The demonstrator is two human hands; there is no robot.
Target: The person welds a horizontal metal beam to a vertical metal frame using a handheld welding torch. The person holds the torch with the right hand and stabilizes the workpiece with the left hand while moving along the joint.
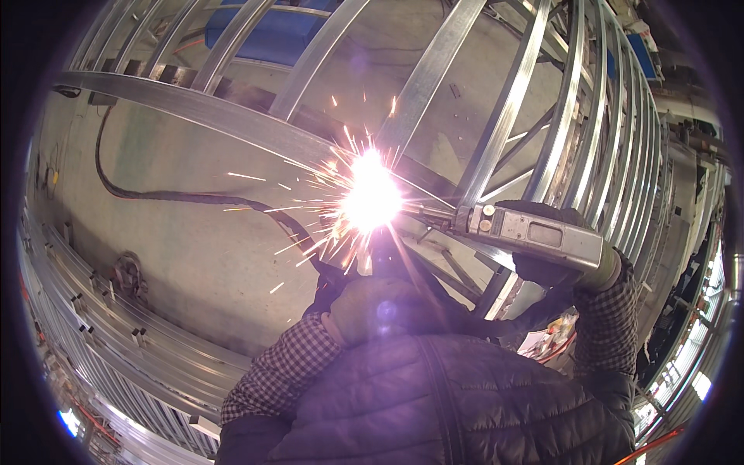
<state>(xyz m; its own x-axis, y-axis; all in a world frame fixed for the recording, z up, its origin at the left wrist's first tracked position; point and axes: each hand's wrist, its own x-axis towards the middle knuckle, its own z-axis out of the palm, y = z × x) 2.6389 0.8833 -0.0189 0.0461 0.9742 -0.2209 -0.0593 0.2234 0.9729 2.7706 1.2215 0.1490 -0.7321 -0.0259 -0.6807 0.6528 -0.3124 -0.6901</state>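
My right hand (540, 270), in a dark glove with a grey cuff, is wrapped around a handheld welding gun (549, 236). The gun is a silver, boxy tool, and its thin nozzle points left. At its tip a white glare (370, 192) throws sparks out over a metal beam (232, 126) of a slatted metal frame. My left hand (332, 285), also in a dark glove, is low and just left of the glare. Glare and shadow hide its fingers, so I cannot make out whether it grips anything. The exact weld spot is washed out.
A dark cable (178, 195) curves across the concrete floor on the left. Long metal profiles (155, 349) are stacked at the lower left. Shiny parallel slats (508, 101) run across the top and right. A blue box-like object (267, 35) stands behind the frame.
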